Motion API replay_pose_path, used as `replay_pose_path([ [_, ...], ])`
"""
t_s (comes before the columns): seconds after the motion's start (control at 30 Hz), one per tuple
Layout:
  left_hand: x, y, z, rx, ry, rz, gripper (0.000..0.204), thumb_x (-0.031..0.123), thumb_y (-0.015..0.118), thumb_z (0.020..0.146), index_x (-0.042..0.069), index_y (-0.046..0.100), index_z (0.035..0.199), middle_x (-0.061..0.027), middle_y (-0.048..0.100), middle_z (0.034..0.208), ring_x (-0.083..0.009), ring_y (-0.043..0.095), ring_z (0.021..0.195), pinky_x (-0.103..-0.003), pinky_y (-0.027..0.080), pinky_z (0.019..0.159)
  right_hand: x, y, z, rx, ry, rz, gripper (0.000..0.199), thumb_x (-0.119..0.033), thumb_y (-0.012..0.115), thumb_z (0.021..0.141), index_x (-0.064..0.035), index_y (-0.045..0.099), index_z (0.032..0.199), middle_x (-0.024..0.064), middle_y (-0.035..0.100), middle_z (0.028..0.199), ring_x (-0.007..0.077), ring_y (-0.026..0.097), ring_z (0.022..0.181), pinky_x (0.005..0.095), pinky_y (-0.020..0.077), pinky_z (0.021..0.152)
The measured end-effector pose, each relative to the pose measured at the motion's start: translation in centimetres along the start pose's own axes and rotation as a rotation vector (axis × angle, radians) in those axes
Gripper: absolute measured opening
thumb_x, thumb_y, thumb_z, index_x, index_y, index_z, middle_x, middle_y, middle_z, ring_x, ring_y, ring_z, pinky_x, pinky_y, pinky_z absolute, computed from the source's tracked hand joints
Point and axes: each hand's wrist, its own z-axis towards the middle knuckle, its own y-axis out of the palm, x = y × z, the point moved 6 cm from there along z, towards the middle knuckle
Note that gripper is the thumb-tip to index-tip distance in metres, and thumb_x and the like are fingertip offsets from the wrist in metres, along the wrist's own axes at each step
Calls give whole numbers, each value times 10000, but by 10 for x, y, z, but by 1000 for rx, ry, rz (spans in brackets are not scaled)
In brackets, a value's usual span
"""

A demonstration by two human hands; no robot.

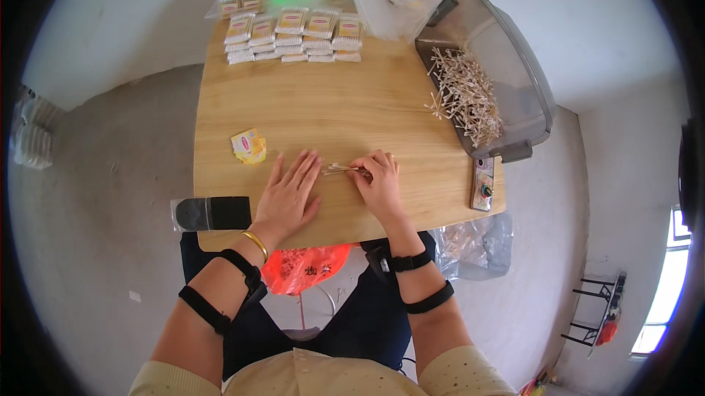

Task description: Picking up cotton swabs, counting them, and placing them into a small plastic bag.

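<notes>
A few cotton swabs [338, 168] lie in a small bundle near the front of the wooden table. My right hand [379, 184] pinches their right ends, and their tips point left toward my other hand. Flat on the tabletop just left of them rests my left hand [290, 194], fingers stretched out and holding nothing. Beyond it to the left sits a little pile of yellow-and-white printed cards [249, 146]. Many loose swabs [470, 98] spill inside a grey translucent bin [514, 65] tipped on its side at the right.
Stacked packs of swabs [291, 23] stand at the table's far edge, beside clear plastic bags [382, 10]. A phone [482, 184] lies by the right edge, a black pouch [213, 214] at the left. Below hang a red bag [305, 267] and a clear bag [477, 245].
</notes>
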Motion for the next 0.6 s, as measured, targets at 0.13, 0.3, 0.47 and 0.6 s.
replay_pose_path([
  [0.13,0,2,1,-14,-18,-28,800,352,610,952,32,272,1603,-127,325,1656,-256,258,1563,-518,117,1290,-4,5,-2,3,-5,20,153,-186,819,795,-145,751,926,9,635,959,266,566,1003,428,410,901],
  [0.3,-2,-1,0,-5,-28,-61,801,350,611,952,31,270,1602,-127,327,1655,-259,265,1560,-517,111,1292,-7,5,-2,-12,-29,14,156,-187,821,792,-141,751,924,7,638,962,267,567,1004,429,417,893],
  [0.47,1,-4,1,19,-4,-68,833,325,637,939,27,242,1609,-133,306,1664,-267,261,1561,-519,131,1290,-21,19,-1,-93,-55,15,207,-166,821,790,-142,744,980,26,634,991,284,565,1022,438,426,907],
  [0.6,1,-8,1,57,-11,-117,891,323,669,919,18,204,1616,-156,289,1667,-293,258,1560,-508,161,1288,-27,15,1,-6,-25,86,260,-139,819,793,-121,729,1036,67,621,1031,299,564,1010,434,443,905],
])
